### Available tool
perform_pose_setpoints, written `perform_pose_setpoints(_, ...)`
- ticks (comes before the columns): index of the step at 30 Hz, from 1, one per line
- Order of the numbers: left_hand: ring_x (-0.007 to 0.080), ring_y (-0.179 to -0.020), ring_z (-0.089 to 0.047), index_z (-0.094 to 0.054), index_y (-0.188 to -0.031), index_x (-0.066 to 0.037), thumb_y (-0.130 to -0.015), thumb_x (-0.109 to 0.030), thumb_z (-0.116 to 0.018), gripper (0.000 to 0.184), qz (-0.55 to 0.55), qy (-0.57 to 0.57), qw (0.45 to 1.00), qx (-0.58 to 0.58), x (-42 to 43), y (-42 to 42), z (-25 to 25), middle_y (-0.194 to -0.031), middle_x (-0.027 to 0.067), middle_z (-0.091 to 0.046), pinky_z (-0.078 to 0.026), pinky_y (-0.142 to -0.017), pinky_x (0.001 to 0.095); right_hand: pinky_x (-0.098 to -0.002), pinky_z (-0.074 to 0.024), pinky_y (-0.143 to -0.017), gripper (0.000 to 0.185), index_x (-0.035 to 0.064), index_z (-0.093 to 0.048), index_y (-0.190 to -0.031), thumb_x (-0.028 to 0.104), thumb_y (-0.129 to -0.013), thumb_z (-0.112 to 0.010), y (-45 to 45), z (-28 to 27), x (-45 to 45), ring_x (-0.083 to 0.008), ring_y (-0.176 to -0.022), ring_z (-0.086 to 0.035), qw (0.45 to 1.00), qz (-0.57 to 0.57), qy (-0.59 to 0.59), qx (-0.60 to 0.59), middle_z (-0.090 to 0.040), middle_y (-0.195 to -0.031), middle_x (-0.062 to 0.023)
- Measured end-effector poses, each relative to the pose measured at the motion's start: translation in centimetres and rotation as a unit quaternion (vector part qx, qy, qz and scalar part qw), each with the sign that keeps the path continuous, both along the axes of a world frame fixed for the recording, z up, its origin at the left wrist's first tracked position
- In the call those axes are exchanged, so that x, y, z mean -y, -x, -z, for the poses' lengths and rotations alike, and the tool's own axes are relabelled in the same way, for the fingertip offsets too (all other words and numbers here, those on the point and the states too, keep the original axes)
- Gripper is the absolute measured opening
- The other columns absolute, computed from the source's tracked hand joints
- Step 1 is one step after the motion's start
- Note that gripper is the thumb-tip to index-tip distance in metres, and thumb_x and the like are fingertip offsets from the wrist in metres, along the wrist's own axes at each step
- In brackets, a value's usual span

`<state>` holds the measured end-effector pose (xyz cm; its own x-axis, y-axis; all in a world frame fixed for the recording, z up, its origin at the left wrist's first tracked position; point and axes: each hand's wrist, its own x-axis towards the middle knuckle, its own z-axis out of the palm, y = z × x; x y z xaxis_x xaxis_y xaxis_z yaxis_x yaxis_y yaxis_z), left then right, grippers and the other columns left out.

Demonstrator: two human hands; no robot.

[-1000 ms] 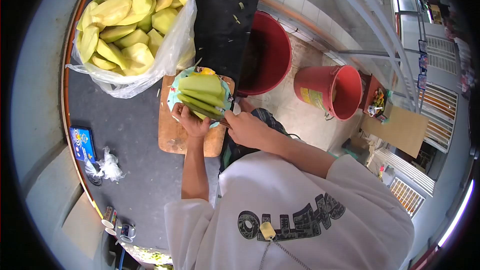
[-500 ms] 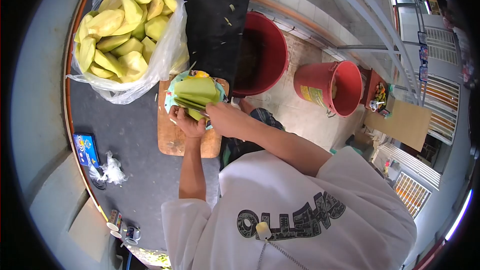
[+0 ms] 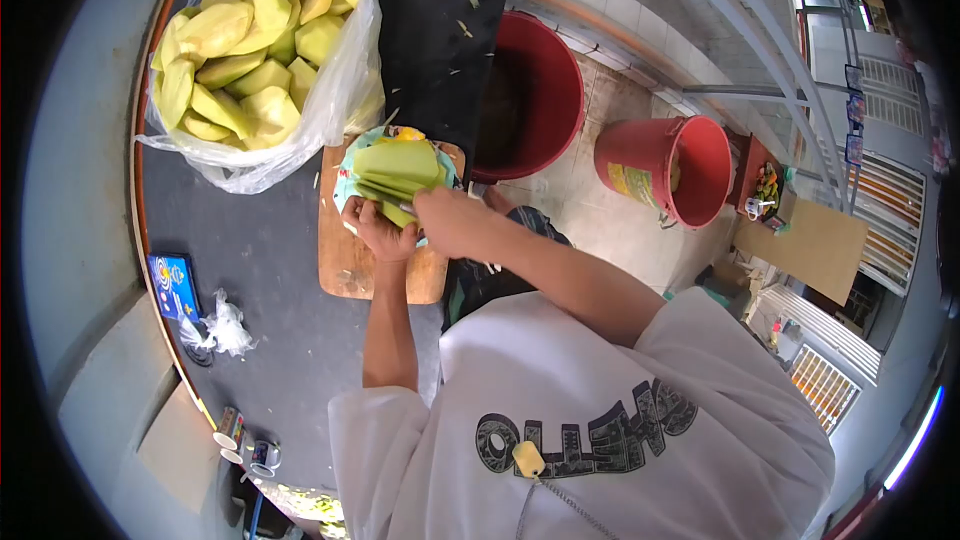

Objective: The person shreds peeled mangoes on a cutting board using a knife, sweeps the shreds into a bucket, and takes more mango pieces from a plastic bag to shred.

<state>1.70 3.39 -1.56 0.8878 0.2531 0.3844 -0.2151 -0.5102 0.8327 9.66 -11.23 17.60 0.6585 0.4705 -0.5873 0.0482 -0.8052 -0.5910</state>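
Observation:
Pale green fruit slices (image 3: 398,162) lie fanned in a stack on a light-blue patterned plate (image 3: 345,176), which rests on a wooden cutting board (image 3: 345,262). My left hand (image 3: 382,232) has its fingers curled over the near edge of the slices. At the right side of the stack, my right hand (image 3: 448,220) is closed around a knife (image 3: 404,207); only a small part of the blade shows between the hands, and its handle is hidden. Further back on the left, a clear plastic bag (image 3: 335,100) holds several peeled yellow-green fruit pieces (image 3: 222,30).
On the dark table (image 3: 290,340) are a blue box (image 3: 174,286), crumpled plastic (image 3: 228,328) and mugs (image 3: 265,457) along the left side. A large red bin (image 3: 560,90) stands beside the table, with a smaller red bucket (image 3: 640,162) on the floor to its right.
My right hand has moved a little up and left, closer to the slices, and less of the knife shows than a second ago. My left hand stays on the stack.

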Motion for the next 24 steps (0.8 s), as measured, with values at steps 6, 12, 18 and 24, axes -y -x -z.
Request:
perform_pose_setpoints(6,0.0375,-0.111,-0.04,-0.042,-0.132,-0.004,-0.087,-0.075,-0.052,0.085,-0.029,-0.032,0.999,0.02,0.3,-1.1,-1.3,-0.116,0.0255,-0.038,-0.037,-0.093,0.0529,-0.0495,-0.0565,-0.083,0.026,-0.0096,-0.064,-0.105,0.0,-0.08,-0.066,-2.0,-2.7,-0.3,-0.0447,-0.101,-0.068,0.996,0.0,0.024,-0.091,-0.067,-0.103,-0.0308)
perform_pose_setpoints(12,0.0362,-0.119,-0.039,-0.042,-0.132,-0.006,-0.087,-0.075,-0.051,0.083,-0.006,-0.018,1.0,0.008,0.1,-0.6,-1.2,-0.124,0.0235,-0.033,-0.041,-0.097,0.0493,-0.0495,-0.0565,-0.079,0.027,-0.0082,-0.062,-0.105,-0.002,-0.078,-0.067,0.8,-1.0,0.6,-0.0438,-0.099,-0.068,0.999,0.005,0.01,-0.037,-0.066,-0.105,-0.0303)
perform_pose_setpoints(18,0.0344,-0.107,-0.042,-0.046,-0.127,-0.005,-0.084,-0.078,-0.053,0.085,-0.027,-0.029,0.999,0.019,0.4,-0.6,-1.8,-0.116,0.0229,-0.037,-0.04,-0.09,0.0496,-0.0476,-0.0577,-0.078,0.027,-0.0101,-0.063,-0.1,-0.002,-0.075,-0.067,0.8,-1.2,2.3,-0.0418,-0.094,-0.07,0.998,-0.03,0.014,-0.05,-0.068,-0.1,-0.0282)
perform_pose_setpoints(24,0.0326,-0.098,-0.044,-0.047,-0.125,-0.006,-0.082,-0.078,-0.056,0.084,-0.017,-0.036,0.999,0.028,0.3,-1.1,-1.6,-0.113,0.0221,-0.038,-0.04,-0.085,0.0481,-0.0558,-0.0536,-0.081,0.03,-0.0085,-0.054,-0.11,0.004,-0.083,-0.06,2.4,1.3,3.5,-0.0487,-0.095,-0.067,0.999,0.004,0.014,-0.029,-0.066,-0.097,-0.0345)
